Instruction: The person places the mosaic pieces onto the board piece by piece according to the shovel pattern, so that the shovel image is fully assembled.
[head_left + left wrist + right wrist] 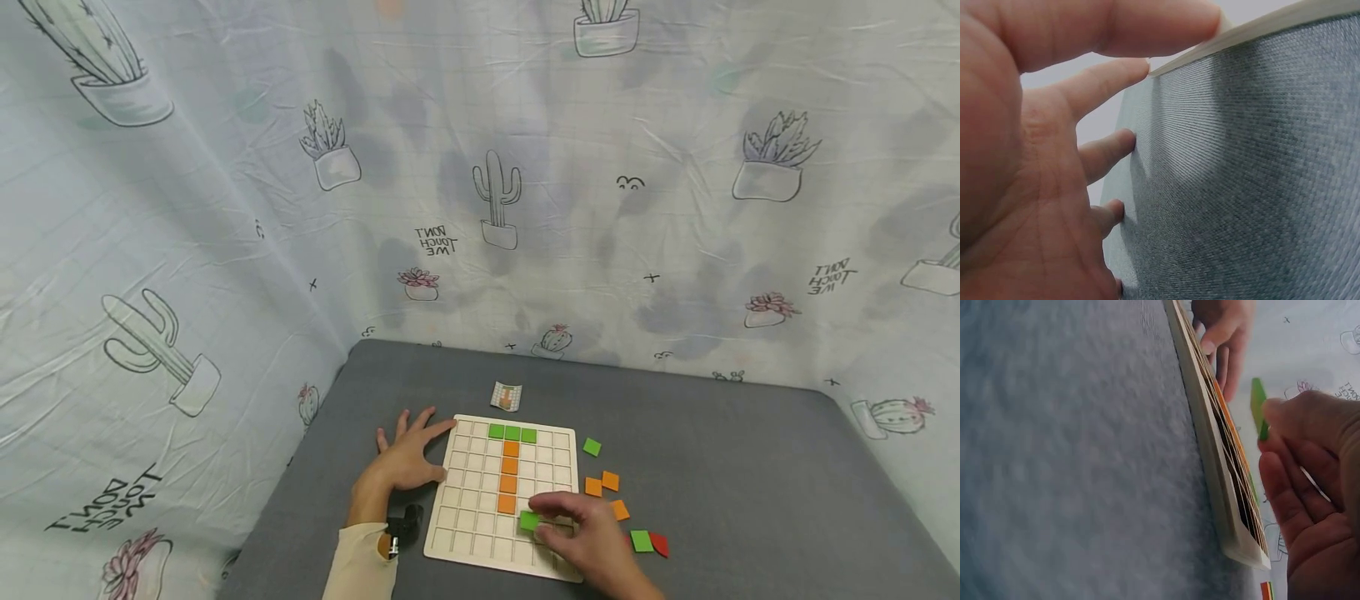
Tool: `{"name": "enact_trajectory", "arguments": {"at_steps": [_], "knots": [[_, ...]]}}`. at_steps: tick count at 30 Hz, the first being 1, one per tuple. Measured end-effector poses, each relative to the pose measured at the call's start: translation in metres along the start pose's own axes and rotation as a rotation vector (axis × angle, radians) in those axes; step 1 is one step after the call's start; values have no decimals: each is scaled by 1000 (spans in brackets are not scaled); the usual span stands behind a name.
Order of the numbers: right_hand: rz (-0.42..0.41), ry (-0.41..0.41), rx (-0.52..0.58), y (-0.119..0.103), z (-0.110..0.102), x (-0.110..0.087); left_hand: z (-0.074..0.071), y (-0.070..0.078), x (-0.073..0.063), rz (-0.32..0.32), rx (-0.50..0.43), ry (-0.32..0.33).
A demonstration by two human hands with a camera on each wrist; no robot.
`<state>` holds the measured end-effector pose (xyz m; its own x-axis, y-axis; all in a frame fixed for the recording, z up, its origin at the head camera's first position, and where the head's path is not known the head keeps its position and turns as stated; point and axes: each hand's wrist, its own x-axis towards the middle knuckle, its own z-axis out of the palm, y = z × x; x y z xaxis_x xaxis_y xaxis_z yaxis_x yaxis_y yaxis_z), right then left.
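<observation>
A pale wooden grid board (pixel 468 546) lies on the grey table, with three green square tiles (pixel 512 433) in its top row and a column of orange tiles (pixel 509 483) below them. My right hand (pixel 588 537) pinches one green tile (pixel 529 521) by its edge between thumb and fingers, over the lower part of the board. In the right wrist view that green tile (pixel 1259 409) stands apart from the board, tilted. Spread fingers of my left hand (pixel 408 458) touch the board's left edge, thumb and index finger against it.
Right of the board lie a loose green tile (pixel 592 447), several orange tiles (pixel 611 481), another green tile (pixel 641 541) and a red piece (pixel 659 544). A small printed pattern card (pixel 506 397) lies behind the board. Patterned cloth (pixel 570 250) hangs behind the table.
</observation>
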<state>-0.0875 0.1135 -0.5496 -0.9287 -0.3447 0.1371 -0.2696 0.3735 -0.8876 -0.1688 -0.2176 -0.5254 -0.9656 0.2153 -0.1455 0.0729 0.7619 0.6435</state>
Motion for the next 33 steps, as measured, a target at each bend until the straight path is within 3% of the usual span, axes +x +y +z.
{"name": "enact_trajectory", "arguments": {"at_steps": [12,17,33], "knots": [[-73,-21,-151,4,5,1,-1,1,-2,40,-20,3],[-98,-39,-186,2,6,2,0,-2,0,17,-8,-12],[-56,-40,-195,-4,3,1,1,-2,2,8,6,-8]]}}
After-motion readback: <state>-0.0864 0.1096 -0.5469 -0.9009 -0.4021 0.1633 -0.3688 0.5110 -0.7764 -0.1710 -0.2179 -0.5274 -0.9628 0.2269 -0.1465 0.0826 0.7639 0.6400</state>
